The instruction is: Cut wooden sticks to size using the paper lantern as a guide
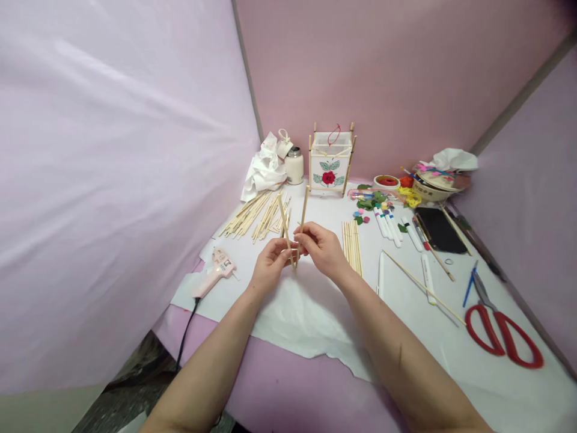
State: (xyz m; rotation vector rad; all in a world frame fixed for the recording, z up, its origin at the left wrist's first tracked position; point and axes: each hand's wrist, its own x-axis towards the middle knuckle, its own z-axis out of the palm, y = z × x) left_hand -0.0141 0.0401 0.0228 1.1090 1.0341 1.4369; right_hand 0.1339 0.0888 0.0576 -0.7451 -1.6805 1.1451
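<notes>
Hands [273, 260] [319, 245] pinch 2 sticks [303, 213], long axes forming a narrow V, open end pointing away.

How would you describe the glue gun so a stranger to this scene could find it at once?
Start with the large white sheet and find the person's left hand. Farther left, near the sheet's edge, lies a pale pink glue gun, closer to the viewer than the loose wooden sticks. Unlike them, it is chunky and trails a black cord.
</notes>
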